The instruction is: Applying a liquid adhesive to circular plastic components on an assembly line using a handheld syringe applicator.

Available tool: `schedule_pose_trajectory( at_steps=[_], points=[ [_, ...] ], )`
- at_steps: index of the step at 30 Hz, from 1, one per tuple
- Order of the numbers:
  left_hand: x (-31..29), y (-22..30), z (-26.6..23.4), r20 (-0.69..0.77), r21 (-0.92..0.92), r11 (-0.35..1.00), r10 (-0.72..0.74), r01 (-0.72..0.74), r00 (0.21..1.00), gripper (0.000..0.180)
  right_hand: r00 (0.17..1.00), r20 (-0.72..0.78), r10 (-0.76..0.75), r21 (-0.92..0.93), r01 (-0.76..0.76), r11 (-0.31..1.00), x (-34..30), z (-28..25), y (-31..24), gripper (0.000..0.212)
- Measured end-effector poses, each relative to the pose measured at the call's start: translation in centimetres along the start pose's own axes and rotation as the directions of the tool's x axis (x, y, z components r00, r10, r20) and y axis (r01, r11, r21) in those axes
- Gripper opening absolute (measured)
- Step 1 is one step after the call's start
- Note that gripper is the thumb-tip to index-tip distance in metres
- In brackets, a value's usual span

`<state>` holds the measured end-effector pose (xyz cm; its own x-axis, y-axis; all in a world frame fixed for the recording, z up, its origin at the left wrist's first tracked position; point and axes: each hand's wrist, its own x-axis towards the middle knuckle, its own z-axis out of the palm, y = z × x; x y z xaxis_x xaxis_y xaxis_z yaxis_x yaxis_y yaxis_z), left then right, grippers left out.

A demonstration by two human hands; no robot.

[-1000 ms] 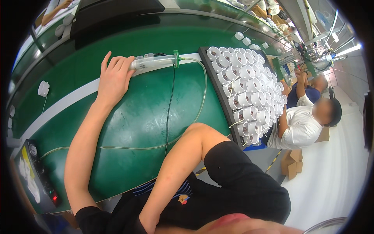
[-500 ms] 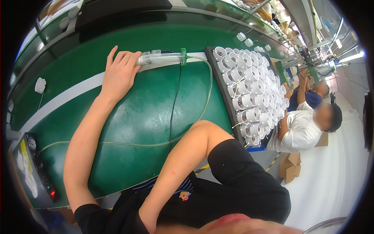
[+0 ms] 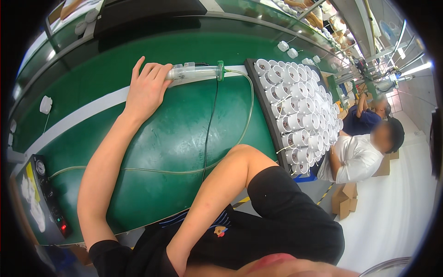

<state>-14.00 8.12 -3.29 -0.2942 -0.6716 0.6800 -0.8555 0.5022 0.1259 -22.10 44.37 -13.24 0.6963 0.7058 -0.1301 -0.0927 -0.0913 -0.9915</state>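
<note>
White cap w/ thin wire lies at far L of green bench; blk slab up top, L of ctr, & 2 more wht caps w/ leads toward far edge, R of ctr. At R, co-worker in wht shirt & dark hat, another in navy just beyond. Open carton on floor below them, yellow/blk tape btm ctr, lit lamp upper R.
</note>
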Motion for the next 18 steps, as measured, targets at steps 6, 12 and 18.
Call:
schedule_pose_trajectory(
  at_steps=[6, 12, 18],
  points=[
    [0.0, -0.1, -0.1, 0.007, 0.001, 1.000, -0.003, 0.003, 1.000, 0.036, 1.000, 0.001, -0.008, -0.021, 0.008, 1.000, -0.1, -0.2, 0.0, 0.056],
    [-0.4, -0.2, -0.4, 0.010, 0.009, 1.000, -0.012, 0.012, 1.000, 0.036, 1.000, 0.002, -0.012, -0.042, 0.012, 0.999, 0.2, 0.1, 0.1, 0.056],
    [0.1, 0.1, 0.0, 0.017, 0.004, 1.000, -0.010, 0.010, 1.000, 0.035, 1.000, -0.007, -0.010, -0.046, 0.010, 0.999, -0.2, -0.2, 0.2, 0.056]
  ],
)
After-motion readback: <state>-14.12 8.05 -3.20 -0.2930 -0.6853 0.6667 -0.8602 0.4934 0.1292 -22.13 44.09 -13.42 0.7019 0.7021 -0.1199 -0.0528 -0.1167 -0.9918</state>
